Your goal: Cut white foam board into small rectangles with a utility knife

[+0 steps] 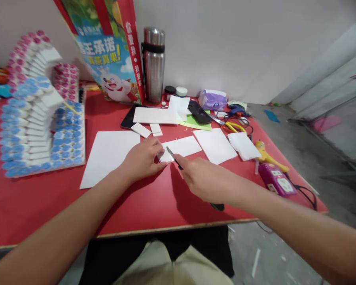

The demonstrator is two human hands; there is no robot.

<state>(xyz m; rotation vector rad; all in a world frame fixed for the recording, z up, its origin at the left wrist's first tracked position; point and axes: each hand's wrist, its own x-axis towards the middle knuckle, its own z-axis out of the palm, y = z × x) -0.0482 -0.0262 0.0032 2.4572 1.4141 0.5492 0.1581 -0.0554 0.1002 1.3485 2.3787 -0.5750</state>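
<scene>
My right hand [201, 176] is closed round a utility knife [173, 155]; its dark handle end shows below the palm. The blade tip rests on a white foam board strip [184, 146]. Fingers bent, my left hand [145, 158] pinches and presses the strip's left end against the table. Just beyond lie two small cut white pieces [141, 130]. A white sheet [109, 154] lies partly under my left wrist, and another white board [215, 145] is to the right of the strip.
On the red table [154, 206] stand a blue-and-pink model [41, 118], a printed bag [106, 55] and a steel flask [154, 67]. At right are scissors [225, 123], a hot glue gun [269, 156] and a purple power socket [277, 180] with cables.
</scene>
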